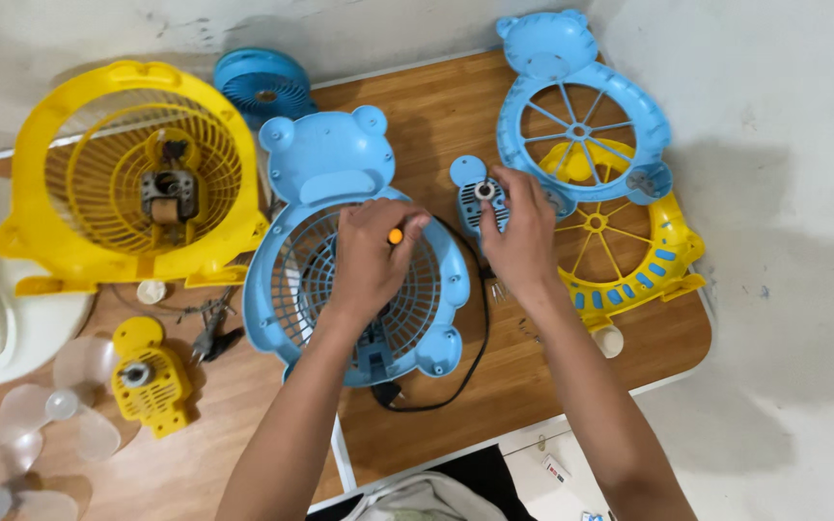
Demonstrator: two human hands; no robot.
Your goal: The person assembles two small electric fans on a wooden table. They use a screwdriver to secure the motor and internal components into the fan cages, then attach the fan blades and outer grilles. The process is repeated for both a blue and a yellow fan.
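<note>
Gripping an orange-tipped tool (pixel 395 235), the left hand (pixel 371 253) rests closed over the blue bear-shaped fan grille (pixel 354 280) on the wooden table (pixel 456 116). The right hand (pixel 518 232) pinches a small blue motor cover (pixel 478 198) just beside it. A yellow fan housing (pixel 127 183) holding a bare motor (pixel 168 196) lies further left.

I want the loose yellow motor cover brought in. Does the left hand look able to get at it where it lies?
Probably yes: the yellow motor cover lies open on the wooden table, nothing over it. But the left hand holds an orange-tipped tool over the blue bear-shaped fan grille.
</note>
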